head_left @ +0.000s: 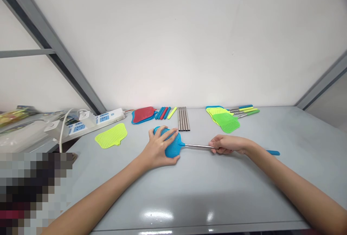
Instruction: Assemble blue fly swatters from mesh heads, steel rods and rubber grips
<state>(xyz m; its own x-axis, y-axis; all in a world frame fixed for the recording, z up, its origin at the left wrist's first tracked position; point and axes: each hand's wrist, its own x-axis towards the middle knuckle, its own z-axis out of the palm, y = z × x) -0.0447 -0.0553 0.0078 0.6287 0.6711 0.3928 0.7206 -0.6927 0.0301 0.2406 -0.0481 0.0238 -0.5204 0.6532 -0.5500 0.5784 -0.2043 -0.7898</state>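
A fly swatter with a blue perforated head (175, 150) lies across the middle of the grey table. My left hand (157, 147) spans that head, thumb at its near edge and fingers over the top, holding it. The swatter's metal rod (197, 146) runs right into my right hand (227, 144), whose thumb and fingers are closed around it. Beyond my right wrist a blue grip (273, 152) shows, roughly in line with the rod; my wrist and forearm hide whatever lies between.
Behind my hands lie several metal tubes (183, 118), loose coloured grips (164, 113) and stacked red and blue swatter heads (144, 114). Whole swatters (227, 122) lie back right. A yellow-green head (111, 135) and a power strip (111, 117) are at left.
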